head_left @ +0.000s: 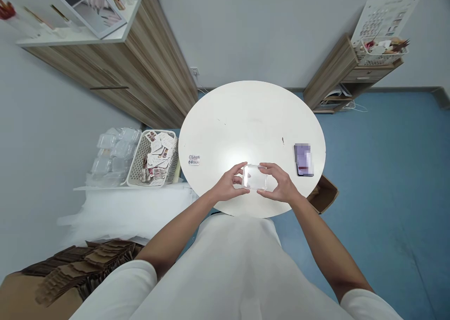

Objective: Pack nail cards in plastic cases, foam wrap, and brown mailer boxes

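Between my two hands is a small clear plastic box (255,178), held above the near part of the white oval table (246,109). My left hand (230,185) grips its left edge, thumb at the near side and fingers at the far side. On the right edge, my right hand (279,183) grips in the same way. The box looks closed; whether anything lies in it I cannot tell. To the left on the table rests a small sheet of press-on nails (194,160). At the right lies a purple phone-like object (303,160), partly blurred out.
Left of the table stands a white basket (133,170) of printed cards, beside a pile of clear plastic boxes (114,151). White sheeting (130,212) and folded brown cardboard (87,268) are nearer me. An open cardboard box (325,193) sits on the floor at right.
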Available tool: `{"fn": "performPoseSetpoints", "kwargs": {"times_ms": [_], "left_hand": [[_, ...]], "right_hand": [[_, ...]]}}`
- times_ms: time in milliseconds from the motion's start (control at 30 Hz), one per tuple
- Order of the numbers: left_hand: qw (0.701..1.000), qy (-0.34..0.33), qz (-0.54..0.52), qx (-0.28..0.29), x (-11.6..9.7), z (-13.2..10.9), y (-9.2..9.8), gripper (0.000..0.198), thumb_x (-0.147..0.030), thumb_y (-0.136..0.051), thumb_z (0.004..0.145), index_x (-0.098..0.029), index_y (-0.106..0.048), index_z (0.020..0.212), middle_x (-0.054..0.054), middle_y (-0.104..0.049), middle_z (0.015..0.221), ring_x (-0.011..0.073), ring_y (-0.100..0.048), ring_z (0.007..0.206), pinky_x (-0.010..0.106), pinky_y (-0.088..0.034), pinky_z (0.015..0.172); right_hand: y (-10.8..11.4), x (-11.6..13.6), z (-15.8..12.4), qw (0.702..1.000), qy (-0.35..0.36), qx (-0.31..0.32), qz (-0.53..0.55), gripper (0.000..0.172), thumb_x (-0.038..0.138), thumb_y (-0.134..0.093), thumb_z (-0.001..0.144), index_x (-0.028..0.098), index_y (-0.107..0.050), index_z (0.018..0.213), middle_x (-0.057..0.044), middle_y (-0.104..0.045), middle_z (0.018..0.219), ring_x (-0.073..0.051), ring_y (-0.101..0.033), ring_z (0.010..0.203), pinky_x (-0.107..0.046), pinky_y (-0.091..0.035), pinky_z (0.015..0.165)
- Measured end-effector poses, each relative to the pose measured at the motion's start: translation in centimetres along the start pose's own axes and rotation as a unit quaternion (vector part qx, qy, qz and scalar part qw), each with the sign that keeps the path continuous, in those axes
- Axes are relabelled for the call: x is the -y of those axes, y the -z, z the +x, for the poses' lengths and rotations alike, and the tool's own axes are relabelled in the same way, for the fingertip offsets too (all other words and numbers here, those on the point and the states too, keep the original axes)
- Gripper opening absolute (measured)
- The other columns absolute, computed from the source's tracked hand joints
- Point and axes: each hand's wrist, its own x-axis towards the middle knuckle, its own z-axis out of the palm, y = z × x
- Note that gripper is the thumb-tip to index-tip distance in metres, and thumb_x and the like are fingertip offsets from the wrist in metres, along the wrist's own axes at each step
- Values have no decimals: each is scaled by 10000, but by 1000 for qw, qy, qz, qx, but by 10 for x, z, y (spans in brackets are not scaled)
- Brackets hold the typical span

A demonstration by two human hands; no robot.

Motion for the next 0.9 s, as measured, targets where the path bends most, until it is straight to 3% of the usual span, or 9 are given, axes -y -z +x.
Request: {"fn": "performPoseSetpoints", "kwargs": {"times_ms": [100, 167, 300, 500, 633, 767, 900], "left_hand": [[999, 24, -49, 2, 1, 0, 2, 830, -220, -711, 649, -303, -267, 1346, 53, -547, 1007, 125, -610, 781, 336, -472, 776], [997, 45, -63, 6, 4, 1, 4, 730, -243, -696, 671, -253, -347, 1312, 48, -583, 931, 140, -610, 800, 342, -471, 784], [997, 68, -40, 10, 9, 2, 7, 519, -291, -667, 698, -192, -506, 1182, 43, -626, 849, 142, -609, 791, 329, -468, 786], [996, 87, 0, -13, 21, -2, 11, 461, -315, -666, 691, -174, -543, 1112, 26, -638, 756, 146, -621, 736, 311, -477, 732], [994, 103, 22, -21, 29, -8, 11, 419, -328, -678, 678, -157, -575, 1047, 36, -643, 739, 176, -626, 796, 320, -477, 742], [996, 91, 14, -13, 26, -12, 7, 368, -336, -671, 687, -148, -600, 996, 41, -640, 740, 186, -625, 836, 322, -475, 760], [997, 76, 7, -12, 22, -13, 3, 364, -341, -674, 684, -141, -610, 981, 44, -634, 755, 177, -624, 820, 320, -475, 765]], "right_hand": [[3, -1, -1, 1000, -19, -13, -1, 601, 380, -696, 634, 248, -467, 1174, -121, -502, 1209, -274, -481, 1132, -459, -476, 845], [3, -1, -2, 999, -31, -14, -1, 601, 385, -689, 640, 248, -466, 1181, -120, -500, 1214, -274, -467, 1147, -454, -475, 842], [0, -1, -3, 999, -43, 5, 12, 598, 404, -687, 640, 258, -470, 1177, -115, -494, 1235, -276, -458, 1160, -466, -453, 874], [4, 2, 3, 989, -125, 62, 54, 594, 476, -692, 613, 261, -512, 1137, -77, -562, 1164, -270, -526, 1073, -444, -447, 872], [6, 1, 17, 961, -237, 63, 125, 403, 566, -435, 792, 216, -602, 903, -54, -655, 876, -214, -606, 852, -381, -475, 767], [-5, -2, 29, 927, -311, -22, 209, 563, 650, -269, 804, 188, -551, 649, -55, -650, 719, -184, -606, 727, -350, -474, 714], [-18, -7, 32, 885, -373, -27, 278, 615, 734, -254, 736, 189, -519, 632, -51, -642, 689, -192, -620, 688, -336, -477, 659]]}}
